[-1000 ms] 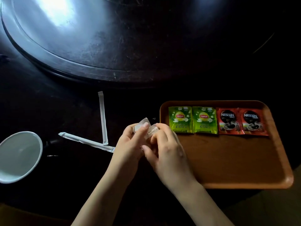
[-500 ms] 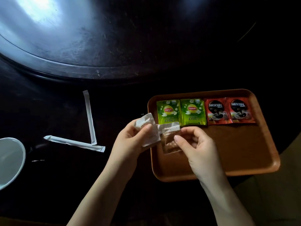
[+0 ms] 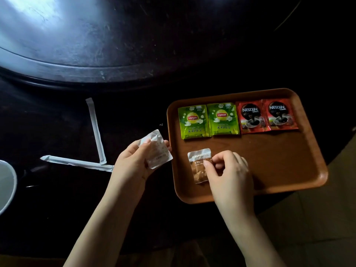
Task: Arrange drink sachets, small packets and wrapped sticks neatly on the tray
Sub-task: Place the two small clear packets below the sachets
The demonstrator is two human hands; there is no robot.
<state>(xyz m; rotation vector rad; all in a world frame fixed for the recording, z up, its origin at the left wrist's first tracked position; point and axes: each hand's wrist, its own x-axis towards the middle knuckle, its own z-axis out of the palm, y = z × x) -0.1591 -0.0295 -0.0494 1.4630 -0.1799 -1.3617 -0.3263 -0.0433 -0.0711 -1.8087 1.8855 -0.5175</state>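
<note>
A brown wooden tray [image 3: 279, 160] lies on the dark table. Along its far edge sit two green Lipton sachets [image 3: 209, 120] and two red Nescafe sachets [image 3: 266, 116] in a row. My right hand [image 3: 229, 170] pinches a small clear packet of brown sugar [image 3: 199, 166] that lies on the tray below the left Lipton sachet. My left hand [image 3: 133, 162] holds a small white packet [image 3: 158, 149] just left of the tray's edge. Two white wrapped sticks [image 3: 95, 130] [image 3: 77, 163] lie on the table to the left, meeting at a corner.
A large round turntable [image 3: 96, 35] fills the far side of the table. A white bowl [image 3: 5, 185] stands at the left edge. Pale floor shows at the bottom right, past the table's rim.
My hands have parted. The right one carried the brown sugar packet down onto the tray; the left one kept the white packet beside the tray.
</note>
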